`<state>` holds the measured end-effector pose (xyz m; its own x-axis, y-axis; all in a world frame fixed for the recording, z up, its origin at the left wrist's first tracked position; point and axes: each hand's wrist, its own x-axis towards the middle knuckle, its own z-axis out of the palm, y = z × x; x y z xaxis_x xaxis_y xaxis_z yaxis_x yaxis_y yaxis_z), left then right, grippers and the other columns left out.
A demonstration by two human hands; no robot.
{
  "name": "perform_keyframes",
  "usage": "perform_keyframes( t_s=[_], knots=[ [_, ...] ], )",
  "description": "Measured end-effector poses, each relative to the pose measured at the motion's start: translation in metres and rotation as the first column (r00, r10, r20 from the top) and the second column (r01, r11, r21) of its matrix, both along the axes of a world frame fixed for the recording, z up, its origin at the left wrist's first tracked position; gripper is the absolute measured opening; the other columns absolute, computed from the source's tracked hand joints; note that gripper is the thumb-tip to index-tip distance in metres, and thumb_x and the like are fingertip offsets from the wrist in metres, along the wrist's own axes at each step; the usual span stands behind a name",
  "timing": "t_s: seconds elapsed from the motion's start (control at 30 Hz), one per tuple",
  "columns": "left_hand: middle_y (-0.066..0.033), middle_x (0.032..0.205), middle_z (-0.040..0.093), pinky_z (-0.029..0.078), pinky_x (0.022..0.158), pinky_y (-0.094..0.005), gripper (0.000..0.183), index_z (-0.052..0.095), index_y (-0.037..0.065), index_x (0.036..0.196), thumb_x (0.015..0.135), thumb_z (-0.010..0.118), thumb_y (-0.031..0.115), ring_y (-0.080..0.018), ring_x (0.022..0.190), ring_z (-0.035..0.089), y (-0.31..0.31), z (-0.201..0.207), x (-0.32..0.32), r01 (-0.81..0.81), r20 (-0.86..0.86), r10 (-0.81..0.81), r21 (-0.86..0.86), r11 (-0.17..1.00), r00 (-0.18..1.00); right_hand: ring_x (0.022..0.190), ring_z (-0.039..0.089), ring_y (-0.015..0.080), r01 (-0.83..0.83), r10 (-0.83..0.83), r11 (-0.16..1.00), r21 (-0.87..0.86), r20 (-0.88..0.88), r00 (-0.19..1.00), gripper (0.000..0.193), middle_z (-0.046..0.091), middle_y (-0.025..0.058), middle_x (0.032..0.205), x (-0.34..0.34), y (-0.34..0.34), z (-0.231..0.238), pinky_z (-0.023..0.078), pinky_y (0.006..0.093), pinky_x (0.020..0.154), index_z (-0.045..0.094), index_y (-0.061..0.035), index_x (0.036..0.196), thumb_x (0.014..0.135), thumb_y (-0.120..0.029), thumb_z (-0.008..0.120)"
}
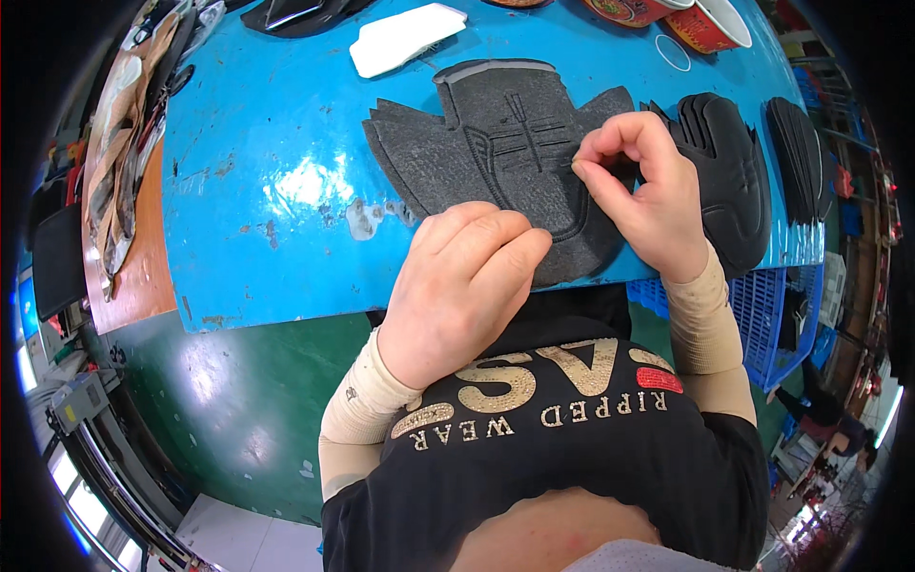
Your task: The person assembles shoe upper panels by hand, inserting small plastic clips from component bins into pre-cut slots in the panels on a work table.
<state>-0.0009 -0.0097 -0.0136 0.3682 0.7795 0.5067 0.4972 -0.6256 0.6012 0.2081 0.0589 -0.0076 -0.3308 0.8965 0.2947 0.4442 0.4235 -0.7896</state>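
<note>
A dark grey, felt-like sewn panel (434, 157) lies on the blue tabletop in front of me, with raised stitched lines and flared side flaps. My left hand (462, 281) rests on its lower left part, fingers curled against the near edge; the thumb is partly hidden. Over the panel's right side, my right hand (648, 186) holds thumb and forefinger pinched together. Whatever lies between those fingertips is too small to make out. Beside the right hand sits a stack of black padded, moulded pieces (729, 176).
Farther right lies another black stack (799, 157). A white sheet (405, 40), a thin clear ring (673, 52) and red paper bowls (720, 26) are at the far side. Brown and black material (119, 181) is piled at left. Below the table's right edge stands a blue crate (758, 329).
</note>
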Motion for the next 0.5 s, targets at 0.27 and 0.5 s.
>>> perform_keyframes(
  t_s=[0.27,0.5],
  knots=[
    [-0.008,0.097,0.063,0.049,0.078,-0.0376,0.038,0.065,0.004,0.102,0.066,0.071,-0.006,-0.029,0.088,0.061,0.0056,-0.0028,0.0044,-0.022,-0.042,0.024,0.042,0.999,0.999,0.073,0.065,0.0188,-0.013,0.006,0.996,0.091,0.077,0.997,0.018,0.063,0.0053,0.078,-0.0054,0.0066,-0.0099,0.052,0.0299,0.068,0.056,-0.0042,0.091,0.08,-0.002,0.07],
    [-0.0091,0.095,0.062,0.049,0.072,-0.0342,0.035,0.065,0.003,0.1,0.067,0.071,-0.009,-0.0278,0.083,0.061,0.0083,-0.002,0.0065,-0.028,-0.048,0.029,0.015,0.999,0.998,0.072,0.064,0.0203,-0.054,0.04,0.995,0.082,0.163,0.986,0.017,0.063,0.0061,0.078,-0.0059,0.0106,-0.0023,0.051,0.0299,0.068,0.055,-0.0044,0.091,0.08,-0.003,0.069]
  ],
)
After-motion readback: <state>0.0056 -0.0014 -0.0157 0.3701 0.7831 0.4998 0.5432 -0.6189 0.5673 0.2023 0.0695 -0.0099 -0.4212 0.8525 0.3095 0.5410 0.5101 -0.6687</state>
